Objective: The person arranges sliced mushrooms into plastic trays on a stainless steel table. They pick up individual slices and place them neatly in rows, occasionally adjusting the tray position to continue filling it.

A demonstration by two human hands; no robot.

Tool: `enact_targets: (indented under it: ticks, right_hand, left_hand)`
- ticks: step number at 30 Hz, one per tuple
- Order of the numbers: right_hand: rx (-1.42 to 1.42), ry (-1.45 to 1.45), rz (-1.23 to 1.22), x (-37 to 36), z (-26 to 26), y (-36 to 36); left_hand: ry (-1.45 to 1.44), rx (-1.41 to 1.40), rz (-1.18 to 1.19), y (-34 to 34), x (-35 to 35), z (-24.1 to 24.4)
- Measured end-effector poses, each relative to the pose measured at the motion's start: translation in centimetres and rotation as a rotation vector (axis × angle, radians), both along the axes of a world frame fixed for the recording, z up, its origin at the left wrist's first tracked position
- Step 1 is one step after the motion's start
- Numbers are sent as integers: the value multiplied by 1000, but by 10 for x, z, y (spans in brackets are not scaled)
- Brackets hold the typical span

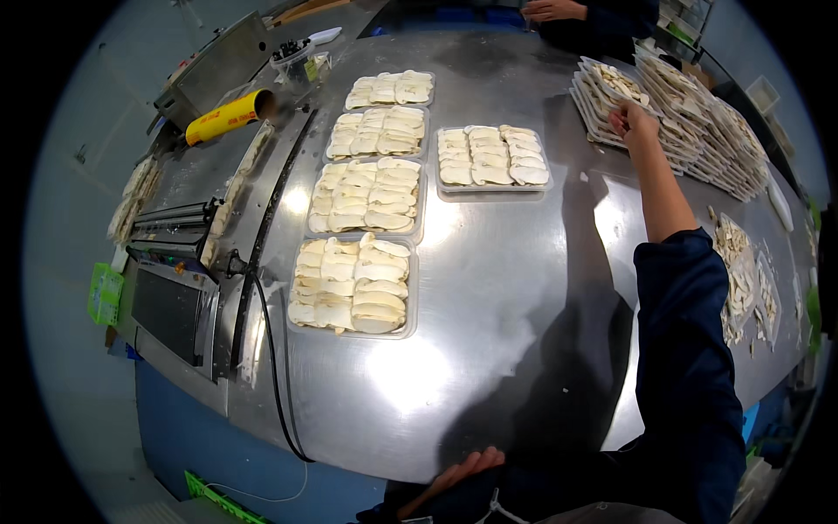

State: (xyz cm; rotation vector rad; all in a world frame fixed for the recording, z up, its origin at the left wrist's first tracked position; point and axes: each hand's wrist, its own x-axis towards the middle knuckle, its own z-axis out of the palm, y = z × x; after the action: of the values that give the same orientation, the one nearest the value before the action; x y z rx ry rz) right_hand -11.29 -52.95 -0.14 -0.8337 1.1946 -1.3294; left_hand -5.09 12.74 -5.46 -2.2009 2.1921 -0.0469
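Note:
My right hand (635, 123) reaches to the far right, its fingers curled at the near corner of a clear plastic tray of sliced mushrooms (615, 82) on top of a stack. The palm side is hidden, so whether the fingers pinch the tray or a slice cannot be told. My left hand (468, 465) rests at the table's front edge with nothing seen in it. Between them, a single tray of pale mushroom slices (492, 157) lies on the steel table (484, 275), its slices laid in three columns. Left of it, several similar trays (353, 285) form a line.
Leaning stacks of filled trays (707, 124) stand at the right, near loose mushroom pieces (736, 281). On the left are a film-wrapping machine (173, 288), a yellow roll (226, 118), a tub of black-topped items (292, 65) and a black cable (267, 327). Another person's hand (553, 10) shows across the table.

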Motion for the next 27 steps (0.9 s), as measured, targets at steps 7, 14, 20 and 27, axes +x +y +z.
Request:
enact_targets:
  ticks: [7, 14, 20, 27]
  right_hand:
    - [-88, -50, 40, -3, -3, 44]
    - [-45, -25, 358, -72, -6, 184]
    - [229, 192, 613, -155, -1, 345]
    - [291, 214, 786, -206, -12, 424]
  left_hand:
    - [98, -33, 69, 6, -10, -11]
    - [81, 478, -220, -55, 17, -33]
    - [668, -804, 0, -54, 10, -10]
    - [1176, -264, 241, -134, 43, 41]
